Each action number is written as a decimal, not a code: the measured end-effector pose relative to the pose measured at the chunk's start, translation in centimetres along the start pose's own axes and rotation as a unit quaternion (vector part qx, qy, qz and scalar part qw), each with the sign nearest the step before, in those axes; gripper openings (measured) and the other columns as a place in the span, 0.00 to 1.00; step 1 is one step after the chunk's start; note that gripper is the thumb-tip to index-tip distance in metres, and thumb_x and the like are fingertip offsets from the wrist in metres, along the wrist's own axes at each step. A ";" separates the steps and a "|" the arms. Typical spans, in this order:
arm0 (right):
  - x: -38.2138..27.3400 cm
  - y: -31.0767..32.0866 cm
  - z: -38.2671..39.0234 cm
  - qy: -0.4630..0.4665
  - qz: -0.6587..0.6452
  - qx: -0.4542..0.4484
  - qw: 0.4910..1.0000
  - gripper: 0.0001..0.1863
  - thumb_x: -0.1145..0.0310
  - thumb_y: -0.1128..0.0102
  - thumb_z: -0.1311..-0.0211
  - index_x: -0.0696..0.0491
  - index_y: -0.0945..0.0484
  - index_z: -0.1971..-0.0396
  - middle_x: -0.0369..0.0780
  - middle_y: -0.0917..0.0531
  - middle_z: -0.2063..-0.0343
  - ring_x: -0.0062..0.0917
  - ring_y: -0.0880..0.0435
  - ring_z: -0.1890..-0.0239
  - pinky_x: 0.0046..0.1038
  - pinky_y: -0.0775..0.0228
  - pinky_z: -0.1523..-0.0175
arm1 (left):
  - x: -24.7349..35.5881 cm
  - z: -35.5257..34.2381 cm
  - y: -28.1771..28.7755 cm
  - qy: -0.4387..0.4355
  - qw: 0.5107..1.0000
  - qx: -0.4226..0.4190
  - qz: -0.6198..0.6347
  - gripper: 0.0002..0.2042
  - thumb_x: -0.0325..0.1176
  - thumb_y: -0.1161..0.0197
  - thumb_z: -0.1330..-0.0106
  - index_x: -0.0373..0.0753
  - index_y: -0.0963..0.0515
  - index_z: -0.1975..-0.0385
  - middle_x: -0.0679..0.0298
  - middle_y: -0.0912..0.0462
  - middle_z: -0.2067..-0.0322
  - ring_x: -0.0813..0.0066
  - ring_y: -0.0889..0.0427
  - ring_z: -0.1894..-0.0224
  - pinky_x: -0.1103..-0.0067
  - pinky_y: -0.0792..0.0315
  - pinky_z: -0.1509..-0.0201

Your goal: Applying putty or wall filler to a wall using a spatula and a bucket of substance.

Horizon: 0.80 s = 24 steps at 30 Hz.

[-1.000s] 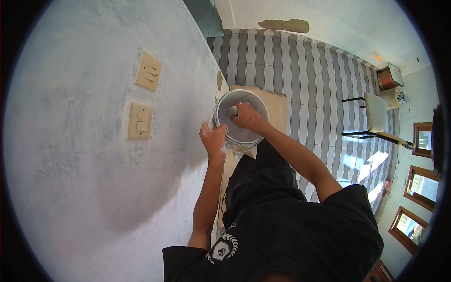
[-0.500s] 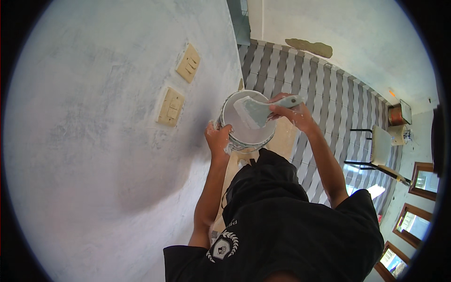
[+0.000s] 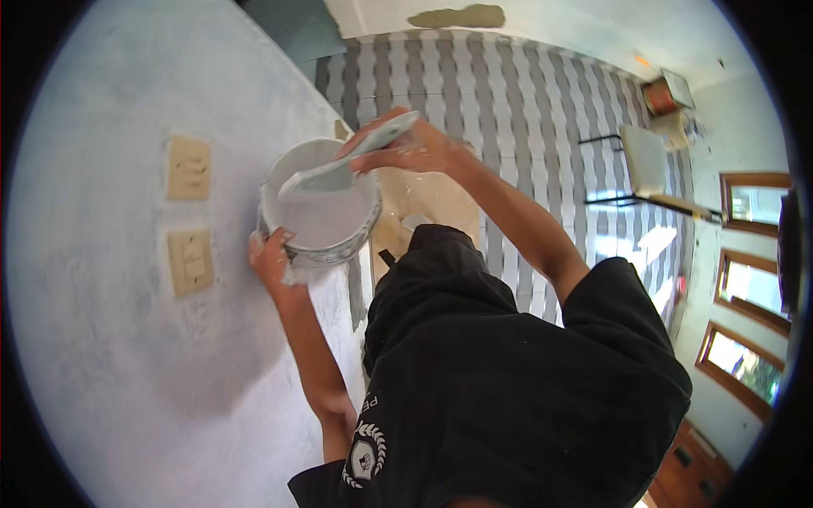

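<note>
My left hand (image 3: 273, 261), spotted with white, grips the near left rim of a round white bucket (image 3: 337, 251) and holds it up close to the wall. Pale, whitish paint (image 3: 326, 218) lies inside the bucket, and its outside is streaked with drips. My right hand (image 3: 426, 150) is closed around the grey-green handle of a wide flat paintbrush (image 3: 329, 178). The brush is tilted over the bucket's opening, its whitish edge pointing left toward the far left rim. Whether that edge touches the bucket is unclear.
On the left, the whitish patchy wall (image 3: 110, 288) carries two cream switch plates, an upper one (image 3: 188, 168) and a lower one (image 3: 190, 262). A chair (image 3: 642, 161) stands at the right on the striped tile floor (image 3: 517, 127). Beyond it sit containers (image 3: 669, 93). Wood-framed windows (image 3: 745, 360) line the right.
The bucket, both hands and the brush have shifted left in the view as the view turned. The brush has rolled from its broad face to a more edge-on tilt.
</note>
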State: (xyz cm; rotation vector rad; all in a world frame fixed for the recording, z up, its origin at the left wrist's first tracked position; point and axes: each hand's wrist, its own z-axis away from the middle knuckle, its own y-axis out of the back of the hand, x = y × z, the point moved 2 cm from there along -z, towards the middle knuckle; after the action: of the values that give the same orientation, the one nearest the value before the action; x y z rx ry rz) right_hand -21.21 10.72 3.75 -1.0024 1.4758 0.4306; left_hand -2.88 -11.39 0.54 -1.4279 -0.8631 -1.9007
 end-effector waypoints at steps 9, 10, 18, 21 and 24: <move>0.9 2.7 -1.1 0.000 0.129 -0.052 0.990 0.12 0.66 0.29 0.48 0.53 0.14 0.64 0.38 0.15 0.76 0.18 0.20 0.78 0.21 0.27 0.72 | 1.0 0.0 -1.8 0.030 0.996 0.058 0.063 0.06 0.19 0.43 0.53 0.36 0.33 0.78 0.62 0.26 0.80 0.74 0.27 0.78 0.81 0.33 0.71; 0.9 2.7 -1.3 -0.003 0.138 -0.052 0.989 0.12 0.66 0.29 0.48 0.53 0.14 0.64 0.38 0.15 0.76 0.19 0.20 0.78 0.21 0.27 0.73 | 0.3 -0.2 -1.4 0.019 0.997 0.047 0.058 0.06 0.20 0.43 0.52 0.36 0.32 0.76 0.62 0.26 0.78 0.73 0.26 0.76 0.79 0.31 0.68; 2.2 3.3 -2.1 -0.080 0.090 -0.020 0.993 0.13 0.66 0.31 0.46 0.58 0.16 0.64 0.38 0.15 0.74 0.19 0.17 0.72 0.21 0.28 0.73 | 1.2 1.2 -3.6 0.017 0.994 0.102 0.023 0.09 0.18 0.42 0.57 0.36 0.34 0.78 0.67 0.32 0.80 0.78 0.33 0.79 0.80 0.38 0.74; 3.1 3.4 -2.0 -0.091 0.060 0.003 0.994 0.12 0.66 0.31 0.46 0.58 0.16 0.66 0.38 0.16 0.76 0.19 0.17 0.73 0.20 0.27 0.73 | 0.6 1.5 -3.3 0.008 0.994 0.107 -0.016 0.09 0.19 0.41 0.58 0.37 0.33 0.79 0.68 0.32 0.80 0.80 0.34 0.78 0.81 0.40 0.75; 4.1 3.6 -1.9 -0.128 0.044 0.021 0.991 0.12 0.66 0.32 0.45 0.61 0.18 0.67 0.41 0.16 0.77 0.20 0.17 0.76 0.20 0.25 0.73 | -0.1 1.6 -2.9 0.004 0.992 0.117 -0.036 0.09 0.19 0.41 0.58 0.36 0.33 0.79 0.68 0.31 0.80 0.81 0.35 0.79 0.81 0.40 0.74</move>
State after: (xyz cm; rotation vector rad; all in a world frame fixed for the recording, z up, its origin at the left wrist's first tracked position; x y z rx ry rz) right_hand -24.69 9.88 -0.73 -0.8192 1.2943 0.5680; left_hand -4.17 -8.40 0.34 -1.2627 -1.1074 -1.7877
